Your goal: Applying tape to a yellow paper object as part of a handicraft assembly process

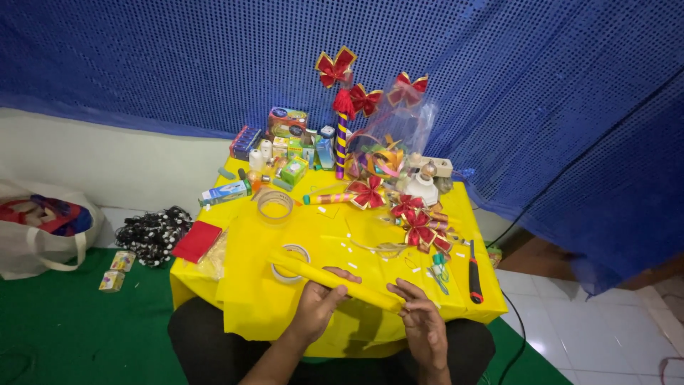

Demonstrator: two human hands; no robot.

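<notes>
I hold a yellow paper-wrapped roll [335, 280] low over the yellow table [470, 303], near its front edge; it looks light, easily dented, so I grip gently. My left hand [317, 303] curls around its middle, my right hand [422, 321] pinches its end. A tape ring [289, 262] lies just beyond, scissors [440, 272] to the right.

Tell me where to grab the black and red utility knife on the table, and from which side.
Grip the utility knife around its black near half, coming from above. It lies flat, lengthwise toward the person, near the table edge, clear of the scissors beside it.
</notes>
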